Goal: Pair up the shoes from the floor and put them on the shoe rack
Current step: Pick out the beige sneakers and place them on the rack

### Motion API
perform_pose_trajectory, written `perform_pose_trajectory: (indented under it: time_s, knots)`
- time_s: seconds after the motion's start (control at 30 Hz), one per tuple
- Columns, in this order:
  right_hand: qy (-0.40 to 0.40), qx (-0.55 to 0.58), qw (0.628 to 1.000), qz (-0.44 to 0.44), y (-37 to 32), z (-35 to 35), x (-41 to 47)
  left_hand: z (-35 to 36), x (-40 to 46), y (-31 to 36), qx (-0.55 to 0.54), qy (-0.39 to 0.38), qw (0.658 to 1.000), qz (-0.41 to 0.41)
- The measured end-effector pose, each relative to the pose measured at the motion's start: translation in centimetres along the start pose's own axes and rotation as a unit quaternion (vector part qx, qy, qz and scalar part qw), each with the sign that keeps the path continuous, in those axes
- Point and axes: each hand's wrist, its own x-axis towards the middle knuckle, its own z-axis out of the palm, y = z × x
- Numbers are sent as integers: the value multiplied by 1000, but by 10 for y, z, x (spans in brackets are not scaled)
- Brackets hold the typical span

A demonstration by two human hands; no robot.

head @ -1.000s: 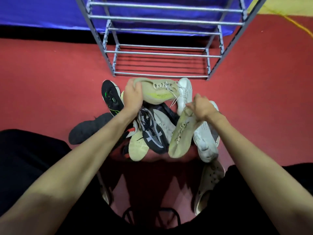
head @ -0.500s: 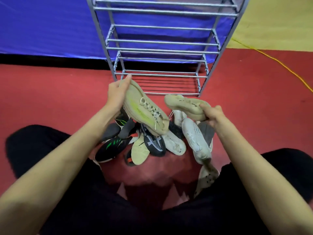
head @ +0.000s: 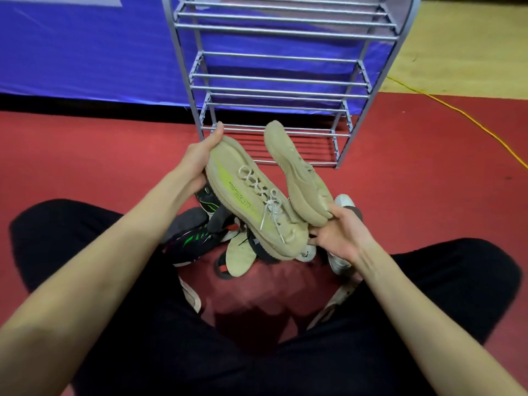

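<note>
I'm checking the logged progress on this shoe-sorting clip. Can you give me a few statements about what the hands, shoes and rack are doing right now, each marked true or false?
1. The left hand holds a beige sneaker with a yellow-green stripe. True.
2. The right hand is empty. False: it holds a second beige sneaker by one end.
3. The shoe rack already holds one pair. False: every shelf in view is bare.
4. Other shoes lie in a pile on the red floor under the hands. True.
5. A yellow cable runs across the floor right of the rack. True.
</note>
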Motion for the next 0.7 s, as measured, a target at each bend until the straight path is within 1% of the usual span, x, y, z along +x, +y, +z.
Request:
perform_pose_trajectory:
  time_s: [0.07,0.27,0.4,0.47,0.53,0.6,0.67,0.7]
  knots:
    - [-22,-20,1000,8,1,2,5,-6,8,2,-12,22,1000,-5]
    - [-1,-39,998,43,-4,23,17,-13,27,8,-52,54,996,-43]
    - [40,-51,997,49,-7,36,23,-21,59,0,-82,64,992,-67]
    - [62,-29,997,40,-9,39,28,-11,45,5,-100,59,992,-58]
    - [91,-10,996,21,-13,41,33,3,29,4,-112,32,993,-30]
    - [129,-6,992,-3,-20,43,40,19,20,-8,-57,-16,998,-23]
    - [170,-21,985,-11,-27,41,47,35,11,-24,56,-70,995,-36]
    - [189,-32,981,-13,-31,39,52,43,9,-34,115,-95,988,-45]
